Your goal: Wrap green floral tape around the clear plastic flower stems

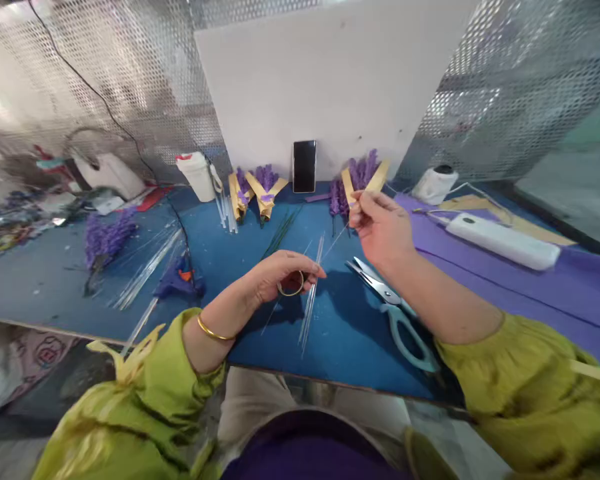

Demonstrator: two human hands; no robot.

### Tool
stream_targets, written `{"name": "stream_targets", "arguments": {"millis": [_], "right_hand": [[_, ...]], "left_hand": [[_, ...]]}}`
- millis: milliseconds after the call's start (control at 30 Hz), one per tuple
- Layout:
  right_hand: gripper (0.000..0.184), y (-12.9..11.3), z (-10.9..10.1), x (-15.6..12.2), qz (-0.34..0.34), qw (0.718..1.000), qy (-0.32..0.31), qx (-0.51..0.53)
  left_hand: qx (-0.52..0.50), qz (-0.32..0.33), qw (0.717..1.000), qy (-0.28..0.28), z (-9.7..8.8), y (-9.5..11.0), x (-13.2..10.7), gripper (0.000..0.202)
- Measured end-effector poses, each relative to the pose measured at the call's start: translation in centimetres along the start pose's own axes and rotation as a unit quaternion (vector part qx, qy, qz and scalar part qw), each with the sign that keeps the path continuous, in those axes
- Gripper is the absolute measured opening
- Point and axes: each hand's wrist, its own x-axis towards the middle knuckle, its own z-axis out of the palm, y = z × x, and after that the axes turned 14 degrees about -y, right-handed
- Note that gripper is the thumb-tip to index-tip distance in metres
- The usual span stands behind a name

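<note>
Far left on the blue surface (40, 280): a bunch of purple foam flower spikes (107, 237), w/ a fan of long clear plastic sticks (147, 270) just right of it and a blue glue gun (180, 280) beside those. At the back there's a white plastic bottle (197, 175), then yellow paper-wrapped purple bundles (254, 190), then a black phone (304, 165) standing upright against the white board (330, 87).

My left hand (275, 275) is low, approx. centre, fingers curled shut round a small tan ring of tape (291, 287), held just over the surface. Touching its right side lies a loose sheaf of thin clear rods (311, 300), running front to back.

My right hand (383, 230) is higher and further back, fingertips pinched on a thin clear wire (336, 241) that slants down-left toward the sheaf. Can't tell if the wire's lower end touches anything.

Under my right wrist are scissors w/ teal handles (397, 310), blades open. Further right, a purple sheet (555, 280) w/ a long white plastic case (503, 241) on it.
</note>
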Motion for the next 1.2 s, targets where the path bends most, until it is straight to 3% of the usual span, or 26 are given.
{"name": "stream_targets", "arguments": {"millis": [233,600,733,867,967,1200], "right_hand": [[0.008,-0.1,1.2,-1.2,0.064,0.996,-0.039,-0.055],[0.015,0.2,1.2,-1.8,0.079,0.993,-0.074,-0.044],[0.023,0.2,1.5,-2.1,0.134,0.987,-0.074,-0.040],[0.019,0.6,2.0,-2.7,0.189,0.972,-0.111,-0.080],[0.017,0.8,2.4,-3.2,0.191,0.964,-0.141,-0.120],[0.014,1.0,2.9,-3.6,0.193,0.966,-0.117,-0.127]], "left_hand": [[-0.035,0.032,0.999,0.024,-0.1,0.5,-0.1,0.030],[0.010,0.068,0.995,0.070,0.5,0.5,0.1,0.026],[0.019,0.101,0.988,0.119,0.5,0.5,0.3,0.023],[0.032,0.147,0.973,0.172,0.4,0.5,0.5,0.023],[0.060,0.164,0.965,0.195,0.4,0.6,0.5,0.020],[0.120,0.160,0.946,0.257,1.0,0.6,0.7,0.014]]}}
